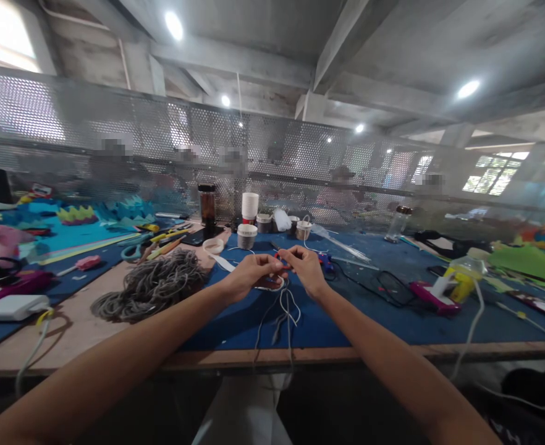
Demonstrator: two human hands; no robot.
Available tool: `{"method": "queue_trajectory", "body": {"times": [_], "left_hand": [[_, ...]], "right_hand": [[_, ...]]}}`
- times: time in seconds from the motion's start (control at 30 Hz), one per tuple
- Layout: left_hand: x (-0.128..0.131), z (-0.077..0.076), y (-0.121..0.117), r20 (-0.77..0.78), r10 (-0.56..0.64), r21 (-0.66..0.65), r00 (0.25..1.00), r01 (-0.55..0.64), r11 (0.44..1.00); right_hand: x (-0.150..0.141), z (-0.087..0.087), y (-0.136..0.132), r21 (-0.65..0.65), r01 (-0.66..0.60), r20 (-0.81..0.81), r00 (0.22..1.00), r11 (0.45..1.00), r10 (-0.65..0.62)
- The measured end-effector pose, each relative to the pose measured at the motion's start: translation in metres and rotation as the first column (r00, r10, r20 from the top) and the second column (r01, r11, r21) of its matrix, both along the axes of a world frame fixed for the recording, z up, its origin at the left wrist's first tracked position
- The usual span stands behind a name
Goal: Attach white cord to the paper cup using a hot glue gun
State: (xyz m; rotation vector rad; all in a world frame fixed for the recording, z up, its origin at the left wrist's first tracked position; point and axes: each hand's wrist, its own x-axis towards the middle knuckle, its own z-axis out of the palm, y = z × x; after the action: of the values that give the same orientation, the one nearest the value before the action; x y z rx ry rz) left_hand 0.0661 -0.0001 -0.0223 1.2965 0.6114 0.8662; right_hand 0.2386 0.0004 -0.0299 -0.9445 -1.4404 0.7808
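Head view, frame centre: left hand (253, 272) and right hand (308, 269) pinch closely, apparently on cords (289, 321) dangling over the worktop (228, 324); fine fingertip handling seems underway, calling next for a steady two-handed grip.

The left forearm (138, 352) and right forearm (384, 353), both bare, reach forward and converge — the left hand (250, 274) and right hand (306, 269) come close at the fingertips, fingers curled, thumbs drawn into a pinch.

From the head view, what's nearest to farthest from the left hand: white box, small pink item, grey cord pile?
1. Grey cord pile, left of the left hand
2. Small pink item, farther left
3. White box, far left
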Motion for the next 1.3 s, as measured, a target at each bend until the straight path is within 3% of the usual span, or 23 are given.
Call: {"method": "queue_trajectory", "body": {"times": [0.13, 0.67, 0.8, 1.0, 1.2, 1.3], "left_hand": [[-0.0008, -0.0012, 0.0005, 0.011, 0.056, 0.011, 0.998, -0.056, 0.998], [-0.0019, -0.0004, 0.0052, 0.190, -0.055, -0.184, 0.980, 0.091, 0.979], [-0.0024, -0.0023, 0.0068, 0.187, -0.077, -0.162, 0.979, 0.108, 0.981], [-0.0036, -0.0023, 0.0055, 0.058, 0.059, 0.001, 0.997, -0.059, 0.998], [-0.0039, 0.0002, 0.0038, 0.057, -0.036, -0.069, 0.998, 0.040, 0.997], [-0.0042, 0.0007, 0.0031, 0.031, 0.011, -0.043, 0.999, -0.010, 0.999]], "right_hand": [[-0.0008, 0.0007, -0.0007, 0.003, -0.023, -0.011, 1.000, 1.000, 0.023], [-0.0014, 0.0024, -0.0040, -0.003, -0.183, -0.111, 0.977, 0.983, 0.182], [-0.0019, 0.0026, -0.0033, -0.012, -0.159, -0.127, 0.980, 0.987, 0.157], [-0.0014, 0.0001, -0.0002, -0.022, -0.109, -0.147, 0.984, 0.994, 0.105], [-0.0015, 0.0036, -0.0039, -0.064, -0.180, -0.217, 0.963, 0.982, 0.162], [-0.0016, 0.0039, -0.0037, -0.073, -0.187, -0.230, 0.959, 0.980, 0.165]]}}
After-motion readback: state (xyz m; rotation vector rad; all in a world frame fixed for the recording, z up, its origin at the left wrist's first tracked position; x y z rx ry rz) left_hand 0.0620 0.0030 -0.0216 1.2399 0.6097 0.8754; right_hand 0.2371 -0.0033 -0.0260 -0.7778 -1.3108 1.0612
